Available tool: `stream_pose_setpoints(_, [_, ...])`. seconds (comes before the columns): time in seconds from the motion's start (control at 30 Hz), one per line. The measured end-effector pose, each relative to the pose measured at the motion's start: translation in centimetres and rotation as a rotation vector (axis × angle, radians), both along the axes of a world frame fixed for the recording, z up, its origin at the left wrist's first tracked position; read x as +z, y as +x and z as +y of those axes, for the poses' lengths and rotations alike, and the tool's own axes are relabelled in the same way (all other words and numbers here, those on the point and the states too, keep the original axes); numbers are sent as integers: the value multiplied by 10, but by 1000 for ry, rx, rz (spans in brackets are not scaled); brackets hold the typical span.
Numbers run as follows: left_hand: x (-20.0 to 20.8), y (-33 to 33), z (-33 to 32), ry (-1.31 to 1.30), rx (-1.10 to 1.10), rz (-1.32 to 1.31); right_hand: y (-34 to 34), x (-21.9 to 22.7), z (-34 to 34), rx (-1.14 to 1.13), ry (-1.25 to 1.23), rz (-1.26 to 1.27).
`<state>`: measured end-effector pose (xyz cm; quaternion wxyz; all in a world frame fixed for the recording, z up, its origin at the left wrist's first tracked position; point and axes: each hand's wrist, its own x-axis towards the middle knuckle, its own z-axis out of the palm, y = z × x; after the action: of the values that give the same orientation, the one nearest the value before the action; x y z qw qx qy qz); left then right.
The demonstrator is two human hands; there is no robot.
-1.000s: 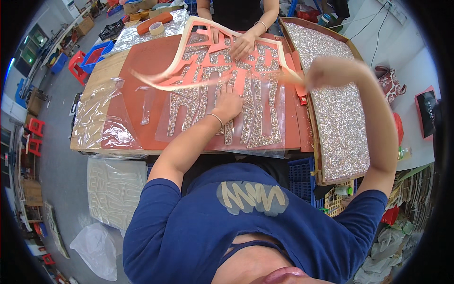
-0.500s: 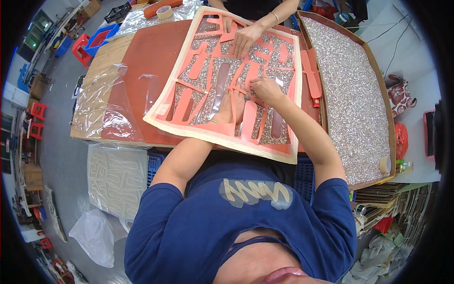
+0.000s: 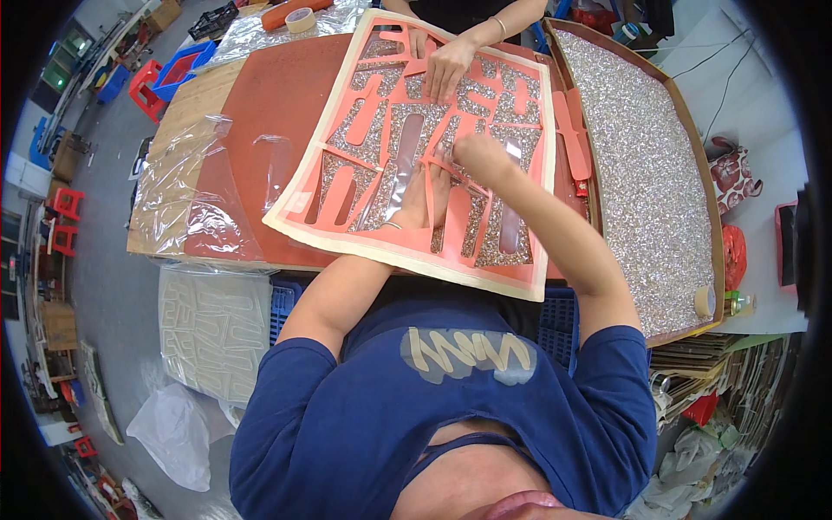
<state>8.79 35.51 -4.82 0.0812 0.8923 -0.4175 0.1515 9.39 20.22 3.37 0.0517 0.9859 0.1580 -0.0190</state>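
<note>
The pink cut-out sheet (image 3: 457,218), swinging loose a second ago, is now lying across the red table (image 3: 260,130) in the upper middle, its openings framing sparkling glitter (image 3: 491,244) beneath. The left hand (image 3: 419,199) is reaching under it, fingers extended; the right hand (image 3: 483,158) is curling over the middle, but I can't tell what it's pinching. A co-worker's hand (image 3: 448,71) is resting farther up. The sheet is looking thin, bendy and cream-edged, beside a tray (image 3: 718,260) of coarse silvery flakes (image 3: 641,173).

pink stencil (image 3: 458,210): 1 | glitter tray (image 3: 718,234): 1 | tape rolls (image 3: 700,303): 2
</note>
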Motion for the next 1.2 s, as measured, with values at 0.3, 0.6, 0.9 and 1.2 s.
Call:
stream_pose_setpoints(0.3, [48, 24, -41, 382, 13, 129, 4, 85, -49, -69, -19, -76])
stream_pose_setpoints(0.6, [16, 45, -55, -212, -174, 564, -202, 44, -9, 65, -332, -33])
stream_pose_setpoints(0.9, [29, -6, -76, -444, -148, -36, -107, 204, -114, -258, -100, -368])
stream_pose_setpoints(1.2, [23, 4, -131, -224, -223, 352, -100, 230, -107, -181, 486, 680])
